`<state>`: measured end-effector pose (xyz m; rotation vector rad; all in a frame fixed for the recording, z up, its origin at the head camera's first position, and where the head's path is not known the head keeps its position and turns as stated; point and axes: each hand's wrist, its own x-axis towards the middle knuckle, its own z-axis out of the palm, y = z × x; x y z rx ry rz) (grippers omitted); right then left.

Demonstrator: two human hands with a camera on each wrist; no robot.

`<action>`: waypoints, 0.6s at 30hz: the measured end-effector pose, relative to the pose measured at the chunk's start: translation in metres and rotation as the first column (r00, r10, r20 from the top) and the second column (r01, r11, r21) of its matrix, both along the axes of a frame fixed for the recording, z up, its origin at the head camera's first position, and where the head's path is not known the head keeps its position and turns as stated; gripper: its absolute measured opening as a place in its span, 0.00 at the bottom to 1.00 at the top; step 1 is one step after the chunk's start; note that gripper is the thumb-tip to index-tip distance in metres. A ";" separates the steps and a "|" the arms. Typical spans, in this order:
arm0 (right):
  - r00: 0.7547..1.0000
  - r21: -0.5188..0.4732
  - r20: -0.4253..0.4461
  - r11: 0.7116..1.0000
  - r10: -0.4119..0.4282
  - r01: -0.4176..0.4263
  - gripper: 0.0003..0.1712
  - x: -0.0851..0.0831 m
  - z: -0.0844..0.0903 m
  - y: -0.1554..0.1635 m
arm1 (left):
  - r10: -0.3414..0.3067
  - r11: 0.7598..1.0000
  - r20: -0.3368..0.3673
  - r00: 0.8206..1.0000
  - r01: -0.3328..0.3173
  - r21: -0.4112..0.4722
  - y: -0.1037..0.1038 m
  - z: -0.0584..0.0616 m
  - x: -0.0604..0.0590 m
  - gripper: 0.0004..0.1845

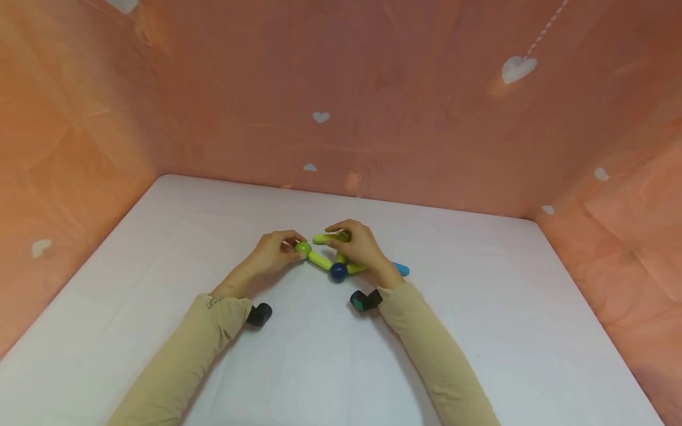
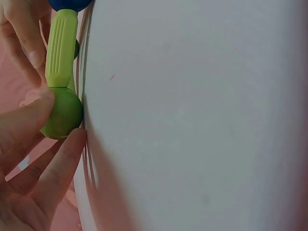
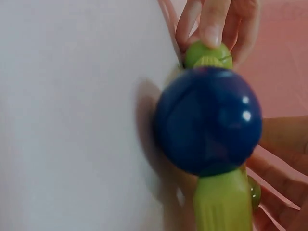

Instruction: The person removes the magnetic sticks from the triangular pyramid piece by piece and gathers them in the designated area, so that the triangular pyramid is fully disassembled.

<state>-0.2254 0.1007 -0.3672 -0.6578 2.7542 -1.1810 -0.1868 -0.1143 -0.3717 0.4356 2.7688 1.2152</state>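
Observation:
A toy of rods and balls lies mid-table. My left hand [image 1: 290, 247] pinches a green ball [image 1: 302, 248] [image 2: 62, 113] between thumb and fingers [image 2: 33, 120]. A ribbed green rod [image 1: 319, 260] [image 2: 60, 45] runs from that ball to a dark blue ball [image 1: 338, 272] [image 3: 208, 120]. My right hand [image 1: 348, 239] is curled over a second green rod [image 1: 324, 238] with a small green ball [image 1: 344, 236] at its end. A blue rod [image 1: 401, 269] sticks out to the right from under that hand.
The white table [image 1: 479, 331] is walled on three sides by orange cloth with white hearts [image 1: 517, 68]. Black wrist cameras [image 1: 259, 314] [image 1: 366, 300] hang under both beige sleeves.

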 end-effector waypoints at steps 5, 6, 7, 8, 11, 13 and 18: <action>1.000 -0.043 -0.027 0.999 0.000 -0.001 0.17 0.009 -0.002 0.002 | 0.004 1.000 0.012 1.000 -0.005 0.012 0.000 -0.002 -0.001 0.16; 0.999 -0.047 -0.037 0.999 0.004 -0.006 0.17 0.011 -0.002 0.002 | 0.005 1.000 0.012 1.000 -0.006 0.014 0.000 -0.002 -0.001 0.16; 0.999 -0.054 -0.048 0.998 0.015 -0.018 0.16 0.013 -0.003 0.002 | 0.007 1.000 0.014 1.000 -0.007 0.016 0.000 -0.002 0.000 0.16; 0.998 -0.055 -0.054 0.998 0.025 -0.028 0.16 0.014 -0.004 0.003 | 0.004 1.000 0.013 1.000 -0.005 0.017 0.000 -0.002 0.000 0.16; 0.997 -0.046 -0.052 0.997 0.057 -0.060 0.15 0.019 -0.005 0.003 | 0.001 1.000 0.000 1.000 -0.001 0.019 -0.001 -0.001 0.000 0.16; 0.997 -0.034 -0.039 0.997 0.073 -0.074 0.15 0.022 -0.006 0.004 | 0.003 1.000 -0.003 1.000 -0.003 0.023 -0.001 -0.001 -0.001 0.16; 0.995 -0.001 -0.031 0.995 0.098 -0.098 0.14 0.027 -0.006 0.005 | -0.005 0.999 -0.010 1.000 0.006 0.036 0.000 -0.003 0.000 0.16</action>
